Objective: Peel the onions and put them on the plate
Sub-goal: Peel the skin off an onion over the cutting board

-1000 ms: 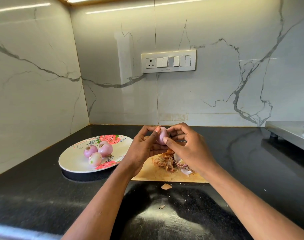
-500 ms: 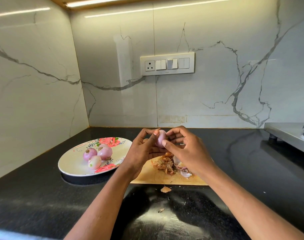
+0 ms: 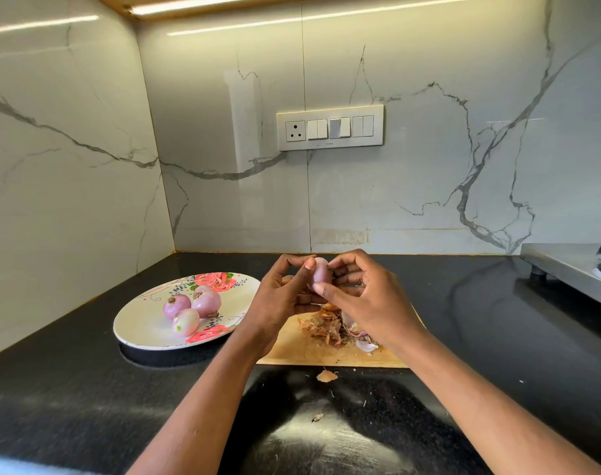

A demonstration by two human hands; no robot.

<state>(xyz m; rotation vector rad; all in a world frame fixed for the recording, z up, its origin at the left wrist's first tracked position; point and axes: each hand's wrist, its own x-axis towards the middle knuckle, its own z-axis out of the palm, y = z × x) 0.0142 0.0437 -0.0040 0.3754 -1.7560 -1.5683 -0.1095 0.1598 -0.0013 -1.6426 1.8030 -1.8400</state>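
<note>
A small pink onion (image 3: 321, 273) is held up above the wooden cutting board (image 3: 292, 351), between both hands. My left hand (image 3: 281, 299) grips it from the left with thumb and curled fingers. My right hand (image 3: 367, 299) pinches it from the right and front. Three peeled pink onions (image 3: 192, 308) lie together on the white floral plate (image 3: 145, 323) to the left of the board. A heap of brown and pink onion skins (image 3: 329, 325) sits on the board under my hands.
Black stone counter (image 3: 480, 323) with loose skin flakes (image 3: 326, 375) in front of the board. Marble walls close in at the back and left, with a switch panel (image 3: 329, 127) on the back wall. A steel stove edge (image 3: 573, 269) juts in at right.
The onion has turned slightly between my fingers, and my right thumb has slid lower on its front. Both hands stay above the board.
</note>
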